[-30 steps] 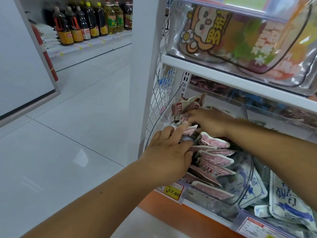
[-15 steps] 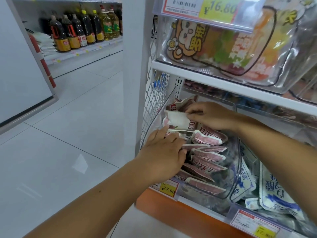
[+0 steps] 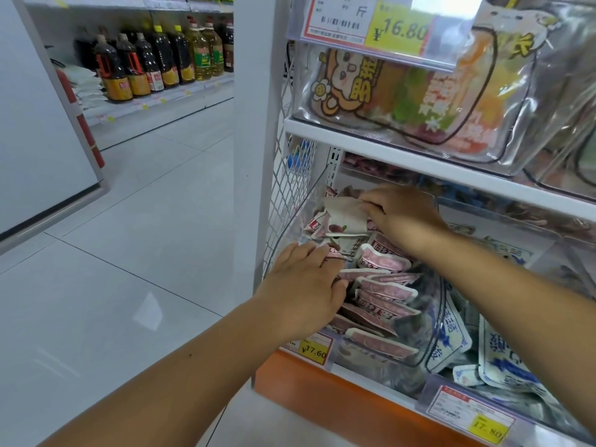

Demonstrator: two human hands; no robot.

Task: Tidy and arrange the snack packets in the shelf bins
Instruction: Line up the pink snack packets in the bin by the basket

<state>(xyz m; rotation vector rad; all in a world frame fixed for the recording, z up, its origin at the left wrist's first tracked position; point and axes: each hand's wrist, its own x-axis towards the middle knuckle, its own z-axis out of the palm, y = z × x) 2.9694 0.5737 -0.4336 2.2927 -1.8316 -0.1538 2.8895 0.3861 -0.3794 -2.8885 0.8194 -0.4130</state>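
While left hand [image 3: 303,285] presses near-straight fingers [image 3: 300,253] on pink packets [image 3: 387,290] — steadying the row | right hand [image 3: 403,214] pinches one white-backed packet [image 3: 346,216], likely to re-face it in clear bin [image 3: 433,330]

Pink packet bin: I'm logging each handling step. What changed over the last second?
The right hand has pinched one packet and lifted it, pale side out, at the back of the bin. The left hand stays resting on the front pink packets; the blue-and-white packets have not moved.
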